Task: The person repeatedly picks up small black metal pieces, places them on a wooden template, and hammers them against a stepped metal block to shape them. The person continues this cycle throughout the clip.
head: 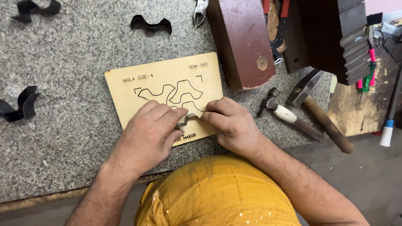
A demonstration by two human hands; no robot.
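A pale wooden board (125, 81) with thin curved slots cut into it lies flat on the speckled granite slab (75, 50). A bent grey metal strip (187, 119) stands on edge at the board's near side. My left hand (148, 134) pinches the strip's left end with thumb and forefinger. My right hand (228, 121) grips its right end, fingers curled down onto the board. Both hands rest on the board's near edge.
Three bent black metal strips lie on the slab: one at the far left corner (35, 8), one at the back middle (150, 24), one at the left (21, 104). A dark red wooden block (243, 42), two hammers (289, 117) (322, 121), pliers and screwdrivers (366, 71) crowd the right.
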